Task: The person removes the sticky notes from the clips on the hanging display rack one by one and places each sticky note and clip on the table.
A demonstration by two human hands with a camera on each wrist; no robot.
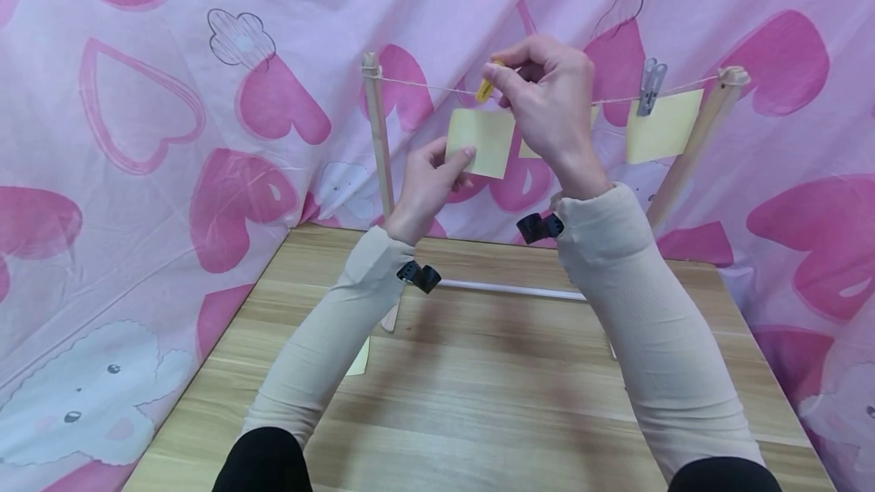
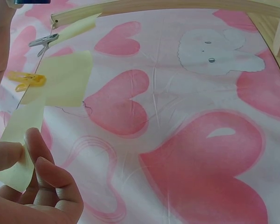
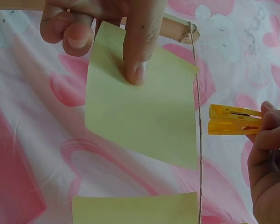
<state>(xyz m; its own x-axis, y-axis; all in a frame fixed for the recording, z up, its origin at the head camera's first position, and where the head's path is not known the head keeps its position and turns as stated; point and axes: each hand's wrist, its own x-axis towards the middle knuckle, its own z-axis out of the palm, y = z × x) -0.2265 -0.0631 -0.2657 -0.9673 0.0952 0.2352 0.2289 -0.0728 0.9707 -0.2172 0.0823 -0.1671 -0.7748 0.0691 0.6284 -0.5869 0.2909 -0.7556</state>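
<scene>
My left hand [image 1: 427, 181] pinches a pale yellow sticky note [image 1: 484, 135] between thumb and fingers. In the right wrist view, the note's edge lies right along the thin string [image 3: 199, 140]. My right hand [image 1: 552, 101] grips a yellow clothespin [image 1: 486, 86] just above the note; its jaws point toward the string, a short gap away in the right wrist view. Farther along the string hangs another yellow note [image 2: 67, 79] with a second yellow clothespin [image 2: 30, 79] on it. A grey clothespin [image 1: 652, 87] holds a third note [image 1: 663, 127] near the right post.
The string runs between a left wooden post [image 1: 378, 135] and a right wooden post [image 1: 697, 143]. A white rod [image 1: 513, 289] crosses low between them, above the wooden table [image 1: 478, 401]. Part of another yellow note [image 1: 358, 359] shows beside my left sleeve. A pink heart-patterned curtain [image 1: 157, 249] surrounds the table.
</scene>
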